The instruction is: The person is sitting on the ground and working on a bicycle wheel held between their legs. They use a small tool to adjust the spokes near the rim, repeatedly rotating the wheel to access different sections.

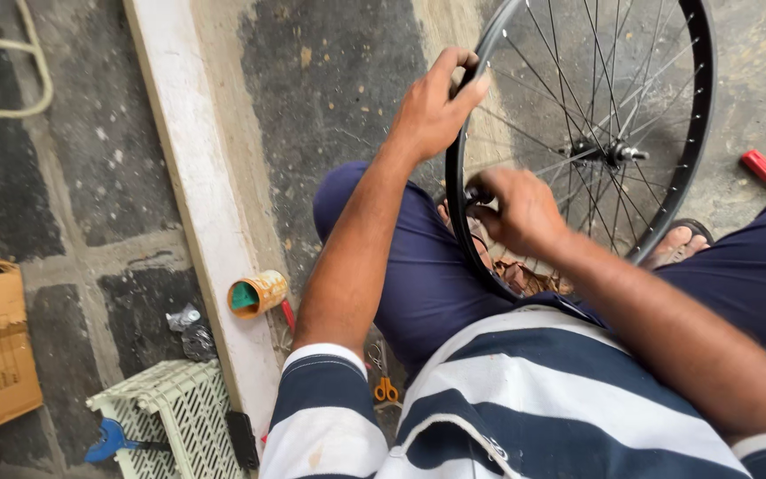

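The bicycle wheel [609, 124] stood upright between the seated person's knees, its black rim resting down by the sandalled feet on the stone floor [339, 80]. The left hand [432, 111] was closed over the top of the rim, fingers wrapped around it, while the right hand [516, 208] was pinched shut on a small dark tool [477, 193] at the lower rim. A tipped tin can [257, 294], orange-handled scissors [385, 386], a white plastic crate [175, 412] and a red-handled screwdriver [765, 170] lay around.
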